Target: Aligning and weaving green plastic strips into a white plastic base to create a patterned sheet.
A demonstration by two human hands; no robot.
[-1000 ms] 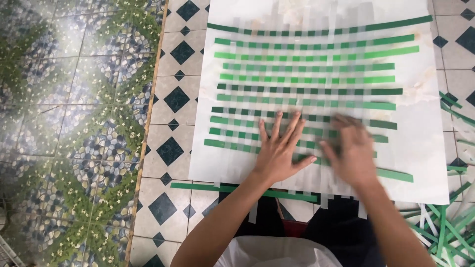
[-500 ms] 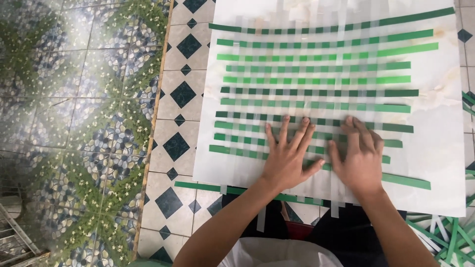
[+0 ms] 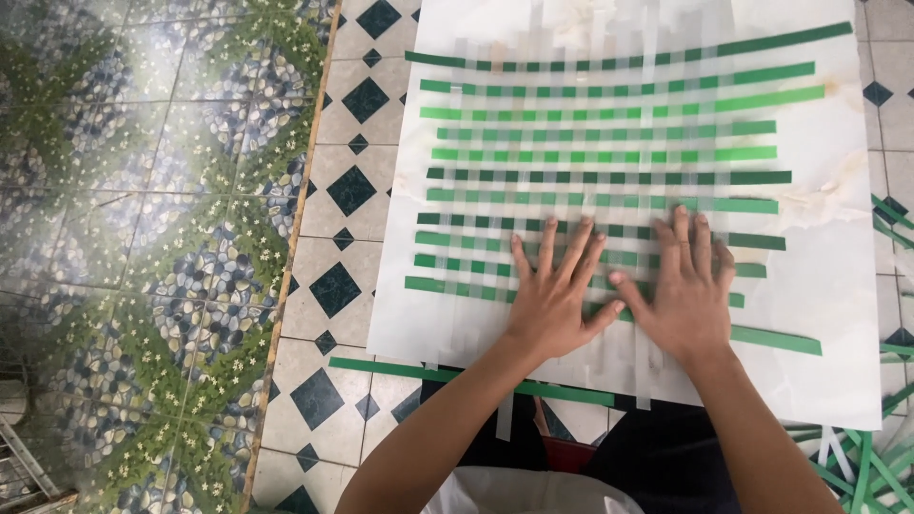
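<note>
A woven mat of green paper strips (image 3: 609, 152) crossed by pale translucent strips lies on a white sheet (image 3: 838, 286) on the tiled floor. My left hand (image 3: 557, 290) presses flat on the mat's lower rows, fingers spread. My right hand (image 3: 685, 286) lies flat beside it, thumb nearly touching the left thumb. Neither hand grips anything. One loose dark green strip (image 3: 428, 373) lies just below the sheet's near edge, running under my left forearm.
Loose green and white strips (image 3: 871, 462) are piled at the lower right. White tiles with dark diamonds (image 3: 333, 290) border the sheet; a patterned green and blue pebble floor (image 3: 143, 238) lies to the left. My dark-clothed lap (image 3: 657, 457) is below the sheet.
Both hands slid a little away from me over the lower rows and now lie closer together. The view shifted slightly, bringing the sheet lower in the picture.
</note>
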